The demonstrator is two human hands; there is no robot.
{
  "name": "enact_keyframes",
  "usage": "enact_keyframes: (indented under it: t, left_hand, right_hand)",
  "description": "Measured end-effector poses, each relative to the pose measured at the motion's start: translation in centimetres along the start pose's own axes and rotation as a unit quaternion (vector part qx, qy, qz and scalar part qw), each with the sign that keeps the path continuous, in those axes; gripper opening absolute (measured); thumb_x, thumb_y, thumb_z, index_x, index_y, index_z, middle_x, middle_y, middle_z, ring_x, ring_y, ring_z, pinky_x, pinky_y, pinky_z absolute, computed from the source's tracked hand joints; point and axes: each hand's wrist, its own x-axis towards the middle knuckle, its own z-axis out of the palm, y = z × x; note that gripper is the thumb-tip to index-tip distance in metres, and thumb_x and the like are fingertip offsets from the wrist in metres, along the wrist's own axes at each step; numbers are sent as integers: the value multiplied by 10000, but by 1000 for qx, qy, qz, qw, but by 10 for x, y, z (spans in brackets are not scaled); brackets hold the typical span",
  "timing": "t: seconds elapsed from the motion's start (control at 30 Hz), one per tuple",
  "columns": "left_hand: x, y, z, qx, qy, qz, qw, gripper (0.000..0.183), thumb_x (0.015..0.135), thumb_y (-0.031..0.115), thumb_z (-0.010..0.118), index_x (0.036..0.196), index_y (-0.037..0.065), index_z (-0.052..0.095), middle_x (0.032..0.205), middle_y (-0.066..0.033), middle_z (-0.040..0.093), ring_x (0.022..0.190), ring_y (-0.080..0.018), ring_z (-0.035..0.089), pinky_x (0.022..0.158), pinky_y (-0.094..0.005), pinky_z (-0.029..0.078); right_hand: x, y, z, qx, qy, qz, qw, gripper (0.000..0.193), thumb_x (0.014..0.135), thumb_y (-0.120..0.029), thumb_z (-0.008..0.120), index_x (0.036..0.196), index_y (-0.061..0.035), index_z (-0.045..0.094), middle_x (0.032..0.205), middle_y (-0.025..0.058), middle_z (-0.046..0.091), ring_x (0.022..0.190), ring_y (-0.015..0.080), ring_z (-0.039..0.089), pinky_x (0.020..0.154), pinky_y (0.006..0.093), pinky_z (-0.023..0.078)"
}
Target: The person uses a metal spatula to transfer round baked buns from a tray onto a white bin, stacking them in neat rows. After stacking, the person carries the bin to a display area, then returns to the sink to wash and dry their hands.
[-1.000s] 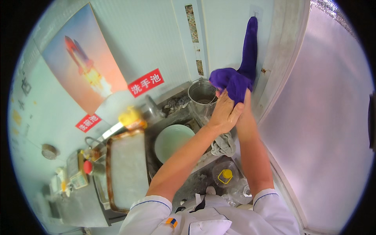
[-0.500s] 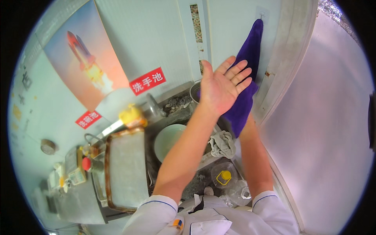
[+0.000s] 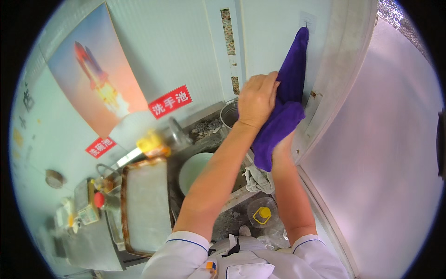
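Observation:
A purple towel (image 3: pixel 293 65) hangs from a hook (image 3: pixel 306 22) on the pale wall, its lower part draped loosely. My left hand (image 3: pixel 257 100) lies against the towel's left edge, back facing up, fingers together and bent round the cloth. Under the towel's lower fold is my right hand, with the wrist (image 3: pixel 282 151) coming out below. The cloth hides the right fingers.
Below the hands are a metal pot (image 3: pixel 228 114), a pale green basin (image 3: pixel 193 172) and a grey rag (image 3: pixel 259 179). A faucet (image 3: pixel 179 131) and a rust-edged tray (image 3: pixel 146 204) stand left. A yellow-capped plastic jug (image 3: pixel 264 213) sits nearby. A door frame (image 3: pixel 341 88) rises at right.
My left hand has turned from palm up with spread fingers to palm down, its fingers now bent on the towel. The towel's lower part and my right wrist have shifted slightly left.

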Motion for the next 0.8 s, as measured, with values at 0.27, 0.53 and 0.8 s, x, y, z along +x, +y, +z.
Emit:
enact_keyframes:
  t: [0.27,0.53,0.8]
  left_hand:
    - [-13,1,-15,238,-238,99,936,388,907,122,583,1282,67,671,1330,-114,675,1414,-350,485,1207,-463,365]
    - [-21,28,-37,-531,-128,-363,755,371,1049,154,584,1386,1,573,1563,-121,487,1411,-295,493,1192,-415,389]
    - [-52,25,-9,-417,-113,-413,802,440,1121,241,490,1497,13,499,1435,-96,613,1318,-208,579,1137,-355,429]
  right_hand:
    - [21,11,-8,138,-75,-3,988,355,1126,-238,393,1418,-70,504,1395,86,556,1299,207,531,1095,338,437]
    - [50,7,-47,278,-364,55,887,382,1099,-253,419,1433,-90,507,1454,97,540,1337,205,514,1093,351,452]
    - [57,15,-40,139,-87,33,986,253,1042,-261,578,1203,-83,660,1136,61,686,1045,180,651,932,314,536]
